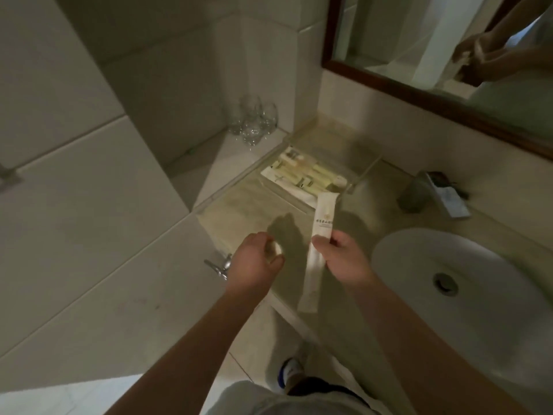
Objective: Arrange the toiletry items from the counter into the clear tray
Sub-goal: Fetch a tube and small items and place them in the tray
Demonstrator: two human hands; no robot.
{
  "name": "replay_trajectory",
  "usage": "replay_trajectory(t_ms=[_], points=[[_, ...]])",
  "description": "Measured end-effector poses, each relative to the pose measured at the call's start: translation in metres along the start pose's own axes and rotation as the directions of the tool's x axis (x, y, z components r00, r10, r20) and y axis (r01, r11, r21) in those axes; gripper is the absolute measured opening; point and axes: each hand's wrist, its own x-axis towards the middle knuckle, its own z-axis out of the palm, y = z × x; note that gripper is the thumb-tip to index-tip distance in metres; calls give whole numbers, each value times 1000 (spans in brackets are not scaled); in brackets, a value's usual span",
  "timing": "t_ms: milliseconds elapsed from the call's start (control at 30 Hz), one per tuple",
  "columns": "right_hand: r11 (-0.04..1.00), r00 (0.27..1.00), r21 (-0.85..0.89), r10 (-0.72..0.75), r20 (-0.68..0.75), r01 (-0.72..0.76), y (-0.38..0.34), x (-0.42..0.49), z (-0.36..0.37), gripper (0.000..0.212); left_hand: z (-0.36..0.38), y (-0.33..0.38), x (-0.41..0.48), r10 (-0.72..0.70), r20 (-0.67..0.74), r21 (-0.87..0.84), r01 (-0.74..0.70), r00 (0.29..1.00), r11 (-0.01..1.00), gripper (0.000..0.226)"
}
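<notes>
View from above of a bathroom worktop (239,211) of pale, mottled stone, seen in dim light. The person's right hand (341,256) holds a long white packet (321,217), flat and narrow like a wrapped toothbrush, with small gold print near its upper end. The thumb and fingers (320,242) pinch it around its middle, so both ends stick out freely. Its far end points toward the clear tray (369,164) and just overlaps the tray's near edge, which suggests it is being lined up to slide in beside what is already there. The left hand (254,265) hovers just beside it over the worktop, fingers curled round a small round item (276,250), pale and slightly glossy, too blurred to identify; it looks held ready as the following piece. The tray is a shallow, see-through rectangle with thin walls, standing at the back of the worktop near the tiled corner. Inside it, toward the left, lie several pale yellow tubes (302,172) side by side on flat white packets; its right part looks bare. Well apart, clear drinking glasses (254,121) stand on a tiled ledge. A white oval basin (419,265) and metal tap (431,193) sit to the right, beneath a wood-framed mirror (389,82).
</notes>
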Motion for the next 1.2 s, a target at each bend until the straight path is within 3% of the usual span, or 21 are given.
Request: replay_trajectory(t_ms=[233, 333, 533, 667, 800, 967, 1200], points=[[990, 989, 101, 110, -98, -100, -20, 78, -6, 26, 4, 4, 92, 43, 5, 8, -43, 999, 999, 32], [985, 969, 13, 170, -179, -170, -28, 101, -10, 31, 3, 1, 124, 56, 39, 34, -57, 998, 998, 39], [954, 971, -271, 62, -233, -126, -42, 147, -17, 28, 10, -9, 202, 63, 121, 25, -67, 991, 997, 40], [870, 982, -480, 22, -188, -111, -53, 190, -5, 31, 5, -17, 248, 79, 112, 19, -82, 991, 996, 38], [746, 999, -665, 12, -33, -31, -63, 231, 27, 37, -8, -28, 281, 72, 115, -27, -69, 991, 997, 34], [640, 997, -768, 65, 34, -15, -58, 265, 59, 39, -17, -37, 306, 85, 124, -26, -82, 989, 996, 36], [619, 997, -784, 70, -14, -54, -48, 278, 67, 39, -9, -42, 316, 103, 152, -67, -94, 983, 993, 37]])
